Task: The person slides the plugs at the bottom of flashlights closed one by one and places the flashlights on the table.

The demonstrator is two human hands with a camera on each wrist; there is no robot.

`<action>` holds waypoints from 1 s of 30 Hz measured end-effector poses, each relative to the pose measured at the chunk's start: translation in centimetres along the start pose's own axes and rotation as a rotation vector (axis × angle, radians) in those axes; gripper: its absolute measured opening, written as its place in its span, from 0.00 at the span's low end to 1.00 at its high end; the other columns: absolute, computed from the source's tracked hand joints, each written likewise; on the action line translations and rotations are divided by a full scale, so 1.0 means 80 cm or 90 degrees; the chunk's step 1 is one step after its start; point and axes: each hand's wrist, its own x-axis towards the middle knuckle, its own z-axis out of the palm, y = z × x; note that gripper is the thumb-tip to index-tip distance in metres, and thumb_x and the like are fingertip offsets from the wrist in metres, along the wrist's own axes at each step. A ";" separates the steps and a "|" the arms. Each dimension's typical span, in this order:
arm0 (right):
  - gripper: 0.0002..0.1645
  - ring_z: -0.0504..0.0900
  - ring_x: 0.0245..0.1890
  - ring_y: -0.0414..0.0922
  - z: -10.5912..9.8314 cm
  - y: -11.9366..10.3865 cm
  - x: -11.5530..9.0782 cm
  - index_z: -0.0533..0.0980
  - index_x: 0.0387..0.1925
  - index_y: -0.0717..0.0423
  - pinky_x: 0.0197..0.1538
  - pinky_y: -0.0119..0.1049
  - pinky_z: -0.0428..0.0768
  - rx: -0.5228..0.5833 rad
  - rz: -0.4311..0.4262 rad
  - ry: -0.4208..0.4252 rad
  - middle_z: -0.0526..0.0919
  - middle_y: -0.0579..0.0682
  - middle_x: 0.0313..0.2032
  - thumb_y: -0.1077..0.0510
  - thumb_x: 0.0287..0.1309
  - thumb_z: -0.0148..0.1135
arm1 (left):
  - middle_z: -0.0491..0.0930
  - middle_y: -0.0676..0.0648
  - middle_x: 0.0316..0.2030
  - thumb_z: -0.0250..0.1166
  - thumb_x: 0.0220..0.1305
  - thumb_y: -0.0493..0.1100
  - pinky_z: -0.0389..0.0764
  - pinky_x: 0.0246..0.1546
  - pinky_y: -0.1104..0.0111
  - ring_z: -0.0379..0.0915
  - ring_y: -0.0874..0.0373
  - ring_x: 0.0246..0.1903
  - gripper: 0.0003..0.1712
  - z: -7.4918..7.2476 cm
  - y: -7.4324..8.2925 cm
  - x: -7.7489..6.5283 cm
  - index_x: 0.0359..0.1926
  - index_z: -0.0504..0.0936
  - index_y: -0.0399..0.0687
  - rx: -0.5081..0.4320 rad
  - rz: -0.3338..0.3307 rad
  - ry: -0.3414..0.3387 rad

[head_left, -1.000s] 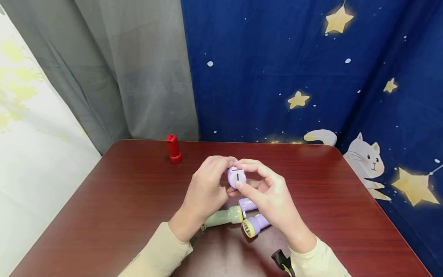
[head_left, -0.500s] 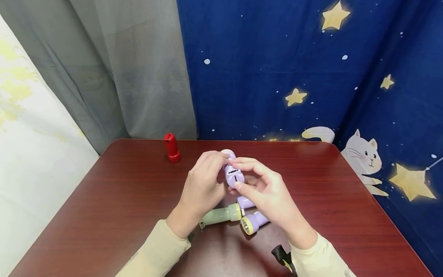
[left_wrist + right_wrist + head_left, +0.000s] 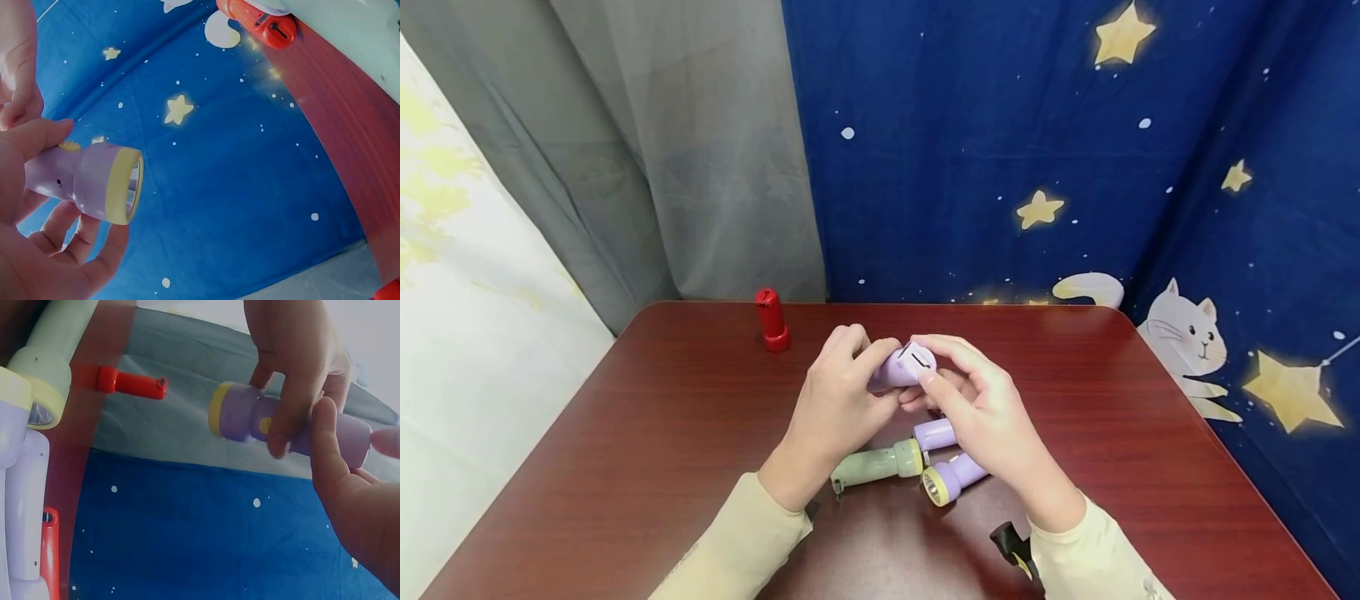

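Observation:
Both hands hold a lilac flashlight [image 3: 889, 372] above the table. My left hand [image 3: 838, 396] grips its body; in the left wrist view the yellow-rimmed lens end [image 3: 125, 185] points away from the fingers. My right hand [image 3: 988, 425] pinches the tail end, thumb beside a dark slot in the cap. The right wrist view shows the yellow switch [image 3: 265, 425] on the barrel, close to a left finger. Below the hands lie a green flashlight [image 3: 876, 466] and two more lilac ones, one lilac flashlight [image 3: 934, 433] behind the other lilac flashlight [image 3: 955, 477], each partly hidden.
A red flashlight [image 3: 772, 321] stands upright near the table's back left edge. By the right sleeve lies a black object [image 3: 1011, 542] with a yellow part, mostly covered. The right wrist view also shows another red object [image 3: 51, 556]. Curtains hang behind the brown table [image 3: 647, 417].
The held flashlight tips lens-up at half a second ago, then swings so its lens end points left and its tail faces right. Both hands keep their hold. The lying flashlights stay put.

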 end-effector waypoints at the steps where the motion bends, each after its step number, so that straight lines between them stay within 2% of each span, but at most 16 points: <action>1: 0.26 0.92 0.37 0.45 0.001 0.000 0.000 0.74 0.68 0.64 0.46 0.44 0.92 0.004 0.003 0.007 0.81 0.62 0.57 0.70 0.71 0.61 | 0.72 0.48 0.30 0.78 0.47 0.34 0.77 0.29 0.67 0.70 0.54 0.36 0.20 0.000 0.001 0.000 0.45 0.89 0.46 0.005 -0.004 0.000; 4: 0.30 0.91 0.37 0.45 0.004 0.000 0.000 0.76 0.67 0.61 0.44 0.44 0.92 -0.002 -0.001 0.029 0.79 0.57 0.56 0.71 0.65 0.69 | 0.73 0.48 0.29 0.82 0.46 0.40 0.80 0.26 0.67 0.71 0.55 0.34 0.19 0.001 0.004 0.000 0.42 0.88 0.46 0.032 0.000 0.000; 6: 0.31 0.89 0.36 0.43 0.005 0.000 0.000 0.78 0.66 0.60 0.42 0.40 0.92 -0.033 -0.012 0.042 0.79 0.55 0.54 0.71 0.61 0.72 | 0.74 0.49 0.29 0.84 0.46 0.46 0.81 0.24 0.67 0.72 0.55 0.33 0.20 0.002 0.006 -0.001 0.38 0.86 0.45 0.045 0.014 0.001; 9: 0.31 0.86 0.36 0.40 0.002 -0.001 0.000 0.79 0.65 0.60 0.40 0.33 0.90 -0.083 -0.038 0.052 0.80 0.54 0.50 0.72 0.60 0.73 | 0.77 0.49 0.30 0.84 0.48 0.51 0.82 0.25 0.68 0.73 0.57 0.32 0.22 0.002 0.008 -0.001 0.35 0.82 0.45 0.024 0.029 -0.015; 12: 0.30 0.84 0.37 0.39 -0.006 -0.005 0.001 0.79 0.65 0.60 0.42 0.28 0.88 -0.106 -0.047 0.051 0.81 0.54 0.48 0.73 0.62 0.71 | 0.82 0.50 0.34 0.83 0.51 0.50 0.82 0.29 0.70 0.75 0.60 0.32 0.22 -0.001 0.010 0.000 0.38 0.82 0.46 -0.059 -0.001 -0.059; 16: 0.30 0.84 0.40 0.38 -0.018 -0.007 0.002 0.78 0.67 0.59 0.45 0.27 0.88 -0.119 -0.041 0.053 0.84 0.57 0.47 0.72 0.65 0.68 | 0.87 0.50 0.38 0.82 0.55 0.45 0.85 0.33 0.73 0.80 0.64 0.31 0.22 -0.009 0.011 0.005 0.49 0.85 0.46 -0.239 -0.085 -0.132; 19: 0.29 0.86 0.45 0.36 -0.027 -0.006 0.002 0.78 0.68 0.57 0.51 0.26 0.87 -0.135 -0.034 0.050 0.87 0.58 0.51 0.71 0.68 0.65 | 0.89 0.48 0.42 0.80 0.58 0.39 0.89 0.35 0.71 0.85 0.63 0.33 0.24 -0.014 0.012 0.008 0.55 0.85 0.44 -0.347 -0.122 -0.159; 21: 0.29 0.86 0.50 0.34 -0.031 -0.005 0.002 0.77 0.69 0.56 0.56 0.25 0.85 -0.139 -0.035 0.036 0.88 0.58 0.56 0.71 0.70 0.63 | 0.89 0.46 0.45 0.78 0.60 0.37 0.90 0.36 0.68 0.87 0.61 0.34 0.26 -0.015 0.013 0.009 0.59 0.83 0.43 -0.378 -0.125 -0.167; 25: 0.28 0.85 0.55 0.34 -0.035 -0.002 0.003 0.76 0.70 0.58 0.61 0.25 0.84 -0.125 -0.058 0.007 0.84 0.57 0.63 0.72 0.71 0.60 | 0.89 0.45 0.49 0.78 0.61 0.37 0.91 0.37 0.67 0.87 0.61 0.35 0.31 -0.016 0.017 0.009 0.64 0.80 0.44 -0.377 -0.122 -0.168; 30: 0.27 0.84 0.46 0.41 -0.033 -0.001 0.004 0.79 0.66 0.60 0.51 0.27 0.87 -0.094 -0.083 0.018 0.83 0.53 0.56 0.73 0.66 0.65 | 0.88 0.46 0.47 0.80 0.59 0.37 0.90 0.36 0.70 0.85 0.61 0.35 0.32 -0.015 0.020 0.009 0.64 0.80 0.44 -0.323 -0.114 -0.136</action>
